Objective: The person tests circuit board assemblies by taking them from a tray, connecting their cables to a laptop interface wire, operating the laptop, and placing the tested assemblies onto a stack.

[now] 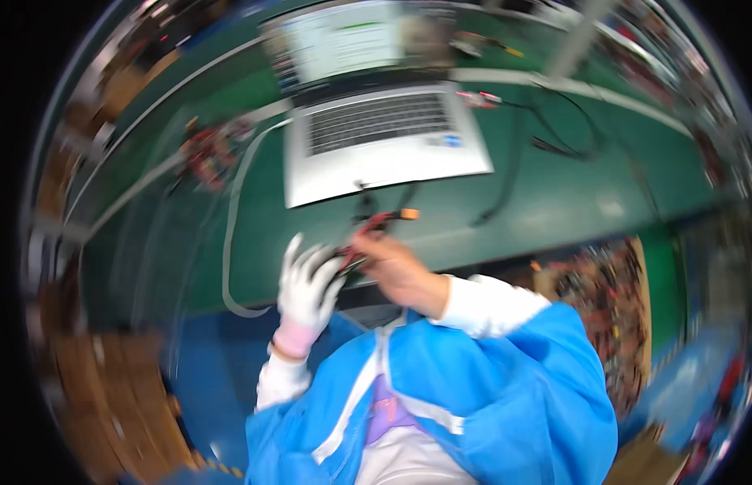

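Note:
My right hand (pixel 396 271), bare, is closed around a short red and black cable (pixel 378 221) above the table's front edge. An orange connector (pixel 409 214) sticks out past its fingers on the right. On my left hand (pixel 306 283) is a white glove. Its outer fingers are stretched apart, while thumb and forefinger meet the cable's dark lower end. Motion blur hides the fine detail of this grip. Dark leads (pixel 365 202) reach up from the cable toward the laptop's front edge.
An open laptop (pixel 384 166) stands on the green table (pixel 554 202). A white cord (pixel 230 234) curves along its left. Red parts (pixel 210 153) lie farther left, black cables (pixel 566 145) at right. A box of red and black parts (pixel 598 315) sits right of me; cardboard boxes (pixel 121 396) stand lower left.

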Demonstrator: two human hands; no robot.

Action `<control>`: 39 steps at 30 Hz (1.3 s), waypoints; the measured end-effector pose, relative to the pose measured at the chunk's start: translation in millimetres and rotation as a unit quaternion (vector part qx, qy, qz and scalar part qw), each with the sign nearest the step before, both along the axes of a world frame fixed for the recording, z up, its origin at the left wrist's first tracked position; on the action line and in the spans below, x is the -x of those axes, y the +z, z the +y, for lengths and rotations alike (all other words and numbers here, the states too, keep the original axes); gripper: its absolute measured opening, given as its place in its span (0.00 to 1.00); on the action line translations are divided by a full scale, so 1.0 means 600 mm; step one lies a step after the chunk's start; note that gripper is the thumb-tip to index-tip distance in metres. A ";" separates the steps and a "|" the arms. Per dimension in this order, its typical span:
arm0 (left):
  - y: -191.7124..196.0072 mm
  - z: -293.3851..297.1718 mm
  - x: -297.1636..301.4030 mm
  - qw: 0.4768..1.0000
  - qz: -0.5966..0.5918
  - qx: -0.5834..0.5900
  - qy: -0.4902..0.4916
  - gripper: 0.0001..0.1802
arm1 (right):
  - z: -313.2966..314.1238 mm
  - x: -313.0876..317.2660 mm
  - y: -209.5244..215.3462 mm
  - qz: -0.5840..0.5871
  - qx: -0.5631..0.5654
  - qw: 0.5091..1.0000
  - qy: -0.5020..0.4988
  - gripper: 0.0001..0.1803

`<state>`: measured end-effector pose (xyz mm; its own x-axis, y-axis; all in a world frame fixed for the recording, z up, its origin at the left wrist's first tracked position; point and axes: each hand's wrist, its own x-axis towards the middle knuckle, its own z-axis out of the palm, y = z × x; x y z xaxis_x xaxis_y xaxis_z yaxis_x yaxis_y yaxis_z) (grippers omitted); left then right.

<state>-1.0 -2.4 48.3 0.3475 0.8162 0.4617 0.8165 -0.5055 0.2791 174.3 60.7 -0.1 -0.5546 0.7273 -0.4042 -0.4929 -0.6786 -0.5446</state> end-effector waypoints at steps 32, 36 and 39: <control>0.040 0.064 -0.214 0.959 -0.003 -0.142 -0.244 0.27 | -0.538 -0.895 -0.056 -0.310 -0.007 0.648 -0.696 0.11; 0.034 0.066 -0.210 0.965 -0.002 -0.134 -0.228 0.27 | -0.617 -0.915 -0.151 -0.362 0.046 0.636 -0.680 0.11; 0.032 0.059 -0.199 0.968 0.008 -0.122 -0.219 0.28 | -0.618 -0.900 -0.201 -0.393 0.104 0.636 -0.656 0.08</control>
<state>118.3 33.2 67.2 0.6437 0.4570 0.6139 0.5125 -0.8531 0.0978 714.0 -309.9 -120.7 0.9068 0.2411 -0.3459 -0.3413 -0.0620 -0.9379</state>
